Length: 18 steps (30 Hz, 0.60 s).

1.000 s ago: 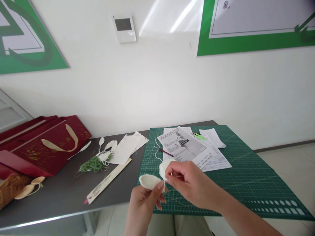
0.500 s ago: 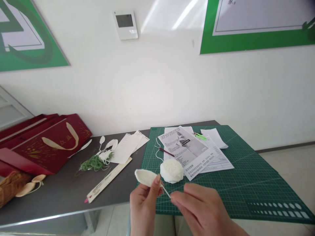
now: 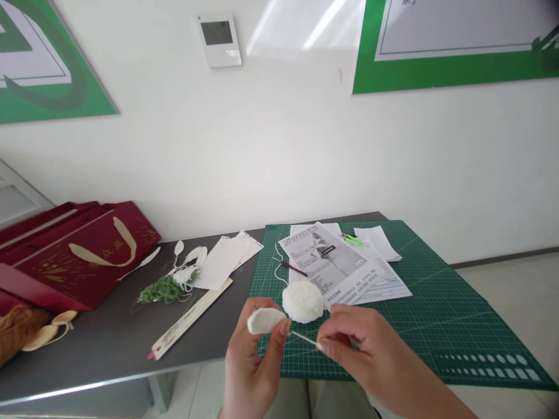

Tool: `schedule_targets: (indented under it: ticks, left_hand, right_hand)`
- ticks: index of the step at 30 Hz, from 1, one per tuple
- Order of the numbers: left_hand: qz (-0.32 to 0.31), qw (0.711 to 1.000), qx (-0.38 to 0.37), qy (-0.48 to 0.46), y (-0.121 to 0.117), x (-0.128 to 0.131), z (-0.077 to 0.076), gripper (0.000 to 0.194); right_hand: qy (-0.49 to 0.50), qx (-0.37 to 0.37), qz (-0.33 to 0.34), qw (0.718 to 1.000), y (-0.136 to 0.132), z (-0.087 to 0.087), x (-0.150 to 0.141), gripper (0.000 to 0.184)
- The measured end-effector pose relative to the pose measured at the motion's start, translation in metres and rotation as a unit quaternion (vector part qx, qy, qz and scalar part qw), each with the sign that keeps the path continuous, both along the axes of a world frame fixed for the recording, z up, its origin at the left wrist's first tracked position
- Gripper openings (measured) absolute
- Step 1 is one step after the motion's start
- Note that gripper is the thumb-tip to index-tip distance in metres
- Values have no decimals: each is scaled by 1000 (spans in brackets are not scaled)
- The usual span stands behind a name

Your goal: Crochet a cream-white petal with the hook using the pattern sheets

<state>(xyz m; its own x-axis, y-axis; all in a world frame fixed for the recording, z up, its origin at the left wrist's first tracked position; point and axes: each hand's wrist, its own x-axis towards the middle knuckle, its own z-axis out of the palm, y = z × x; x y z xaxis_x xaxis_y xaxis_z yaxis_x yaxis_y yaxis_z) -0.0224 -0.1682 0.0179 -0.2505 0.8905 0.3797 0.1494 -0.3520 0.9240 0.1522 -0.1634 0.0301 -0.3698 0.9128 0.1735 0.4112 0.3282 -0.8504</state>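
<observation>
My left hand (image 3: 257,361) pinches a small white crocheted petal-shaped piece (image 3: 264,320) between thumb and fingers, above the near edge of the green cutting mat (image 3: 437,314). From the piece a short white yarn strand (image 3: 304,337) runs taut to my right hand (image 3: 358,343), whose thumb and forefinger are closed on its end. Just behind the hands sits a ball of white yarn (image 3: 303,301). Its loose tail curls up past a dark red crochet hook (image 3: 293,267) lying on the mat and papers.
Printed sheets (image 3: 332,262) and a lime-green handled tool (image 3: 353,240) lie on the mat. Leftward on the dark table are a green yarn bundle (image 3: 161,289), white papers (image 3: 220,262), a long pale strip (image 3: 192,320), brown yarn (image 3: 24,334) and red gift bags (image 3: 91,244).
My right hand has moved slightly right and up, with the strand now stretched at a flatter angle. My left hand has turned the white piece, which looks shorter from here.
</observation>
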Motion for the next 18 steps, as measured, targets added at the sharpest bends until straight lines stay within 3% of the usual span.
schedule_targets:
  ticks: [4, 6, 9, 12, 18]
  left_hand:
    - [-8, 1000, 0, -11, 5, -1, 0, 16]
    - [7, 1000, 21, 21, 7, -4, -2, 13]
    - [12, 988, 78, 133, 7, -9, -7, 8]
    - [8, 977, 98, 189, 7, -13, -13, 6]
    - [-35, 998, -51, 21, 10, -16, -17, 15]
  right_hand:
    - [82, -168, 69, 980, 10, -7, -3, 18]
    - [97, -186, 70, 975, 9, -10, -7, 18]
    - [43, -61, -3, 997, 1, -11, -12, 18]
    - [-44, 67, -40, 996, -7, -11, -15, 24]
    - [-27, 84, -7, 996, -4, -10, -14, 21]
